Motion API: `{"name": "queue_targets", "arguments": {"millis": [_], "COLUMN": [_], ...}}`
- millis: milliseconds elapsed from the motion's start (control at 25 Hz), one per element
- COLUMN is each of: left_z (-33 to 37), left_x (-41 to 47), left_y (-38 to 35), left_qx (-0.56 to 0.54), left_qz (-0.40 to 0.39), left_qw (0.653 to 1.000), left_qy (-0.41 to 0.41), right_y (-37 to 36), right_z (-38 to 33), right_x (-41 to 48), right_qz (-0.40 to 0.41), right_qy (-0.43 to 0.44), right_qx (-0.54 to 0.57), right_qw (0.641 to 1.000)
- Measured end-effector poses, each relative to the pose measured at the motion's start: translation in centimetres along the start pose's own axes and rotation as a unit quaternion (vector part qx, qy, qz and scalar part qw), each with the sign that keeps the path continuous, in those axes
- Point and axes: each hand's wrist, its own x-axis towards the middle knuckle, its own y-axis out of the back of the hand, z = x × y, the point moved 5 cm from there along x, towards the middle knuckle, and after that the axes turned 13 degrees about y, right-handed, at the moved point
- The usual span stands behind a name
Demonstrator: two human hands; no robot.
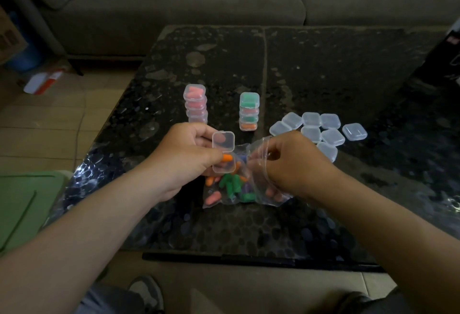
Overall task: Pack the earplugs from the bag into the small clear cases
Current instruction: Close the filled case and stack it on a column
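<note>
The left hand [185, 156] pinches an open small clear hinged case [223, 152] holding one orange foam earplug [227, 157]. At its three o'clock, the right hand [293, 164] grips the crinkled clear plastic bag [239, 186]. Tilting the case could spill the plug.

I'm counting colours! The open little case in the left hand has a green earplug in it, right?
Not quite. The head view shows the left hand holding the open case, but the earplug in it is orange, not green.

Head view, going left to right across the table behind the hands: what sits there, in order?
Pink stack → mixed green and orange stack → cluster of empty cases → lone empty case, set slightly apart at the right end.
</note>
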Motion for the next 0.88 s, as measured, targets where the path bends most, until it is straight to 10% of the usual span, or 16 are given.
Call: {"name": "queue_targets", "arguments": {"millis": [880], "left_z": [-0.5], "left_x": [0.9], "left_y": [0.2], "left_qx": [-0.024], "left_qz": [0.000], "left_qw": [1.000], "left_qy": [0.008], "right_y": [-1.3], "right_z": [-0.1], "right_x": [0.9], "right_qz": [0.016], "right_qy": [0.088], "right_qx": [0.012], "right_qw": [0.996]}}
